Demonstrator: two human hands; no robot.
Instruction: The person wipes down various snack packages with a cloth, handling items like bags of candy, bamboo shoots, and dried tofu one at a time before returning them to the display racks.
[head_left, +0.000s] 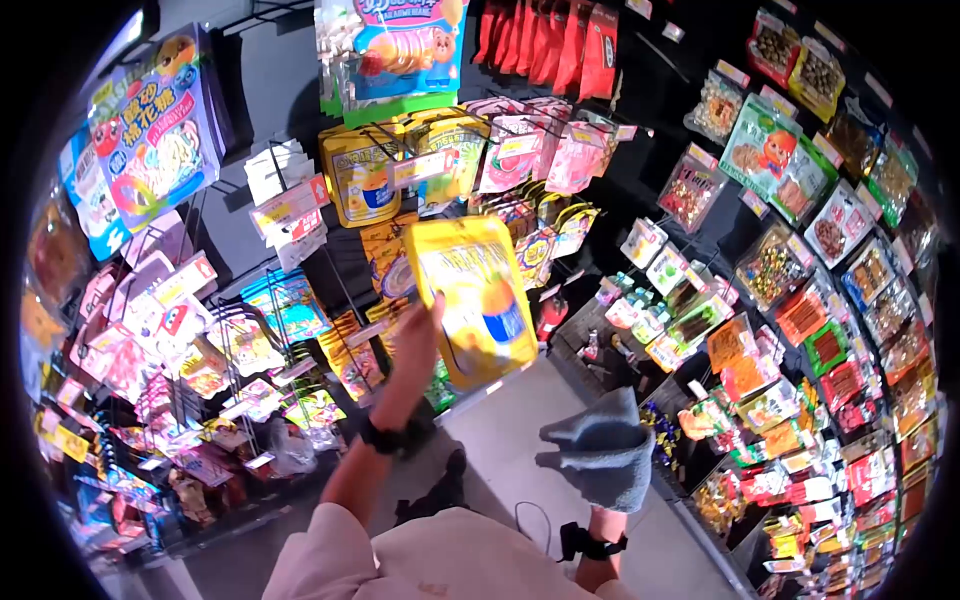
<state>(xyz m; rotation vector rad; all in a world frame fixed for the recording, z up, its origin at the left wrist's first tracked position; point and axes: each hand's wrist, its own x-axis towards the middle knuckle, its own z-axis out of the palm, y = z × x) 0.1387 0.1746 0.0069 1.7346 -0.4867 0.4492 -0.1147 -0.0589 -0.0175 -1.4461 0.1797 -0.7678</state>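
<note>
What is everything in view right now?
yellow packet: one, yellow with blue, held up at centre
grey cloth: one, grey-blue, lower centre
hanging packets: many, yellow, pink, red, pegs above centre
right wall packets: many, mixed colours, pegs on right
left rack packets: many, mixed colours, pegs on left
floor: one, grey, bottom centre
wristbands: two, black, one per wrist
left hand: one, gripping yellow packet's lower left edge
right hand: one, hidden under grey cloth
</note>
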